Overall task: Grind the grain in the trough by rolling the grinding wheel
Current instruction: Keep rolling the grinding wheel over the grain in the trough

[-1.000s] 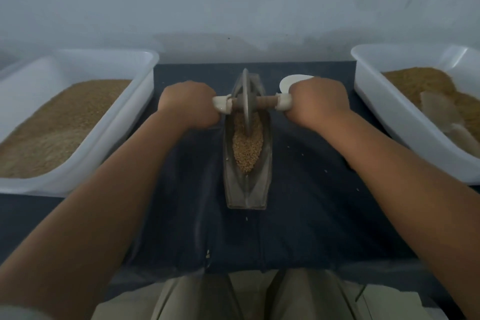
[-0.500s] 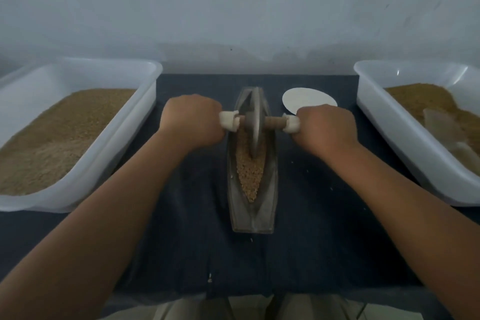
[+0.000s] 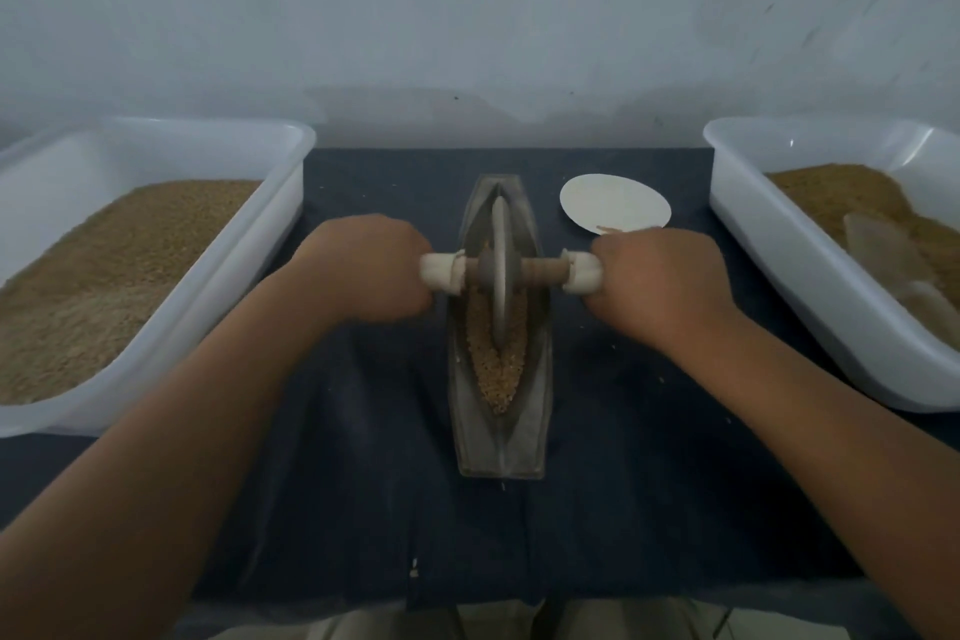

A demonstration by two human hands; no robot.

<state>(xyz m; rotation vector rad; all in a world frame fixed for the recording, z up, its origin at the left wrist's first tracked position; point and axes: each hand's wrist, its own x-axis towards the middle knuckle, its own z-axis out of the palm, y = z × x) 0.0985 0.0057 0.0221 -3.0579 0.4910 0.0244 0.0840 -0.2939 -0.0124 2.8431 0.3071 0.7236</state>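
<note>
A narrow boat-shaped metal trough point(image 3: 540, 379) lies lengthways on the dark cloth in front of me. Tan grain point(image 3: 498, 369) fills its groove. A grey grinding wheel point(image 3: 500, 270) stands upright in the groove, around the trough's middle, on a wooden axle with white end handles. My left hand point(image 3: 369, 270) grips the left handle point(image 3: 439, 271). My right hand point(image 3: 665, 283) grips the right handle point(image 3: 584, 273). Both fists hide the outer ends of the handles.
A white tub point(image 3: 249, 234) of light grain stands at the left. Another white tub point(image 3: 779, 244) with darker grain and a clear scoop point(image 3: 893, 265) stands at the right. A small white dish point(image 3: 615, 208) sits beyond my right hand. Loose grains dot the cloth.
The wheel has rolled from the far end of the trough toward me, to about its middle. Both hands came back with it, uncovering the white dish.
</note>
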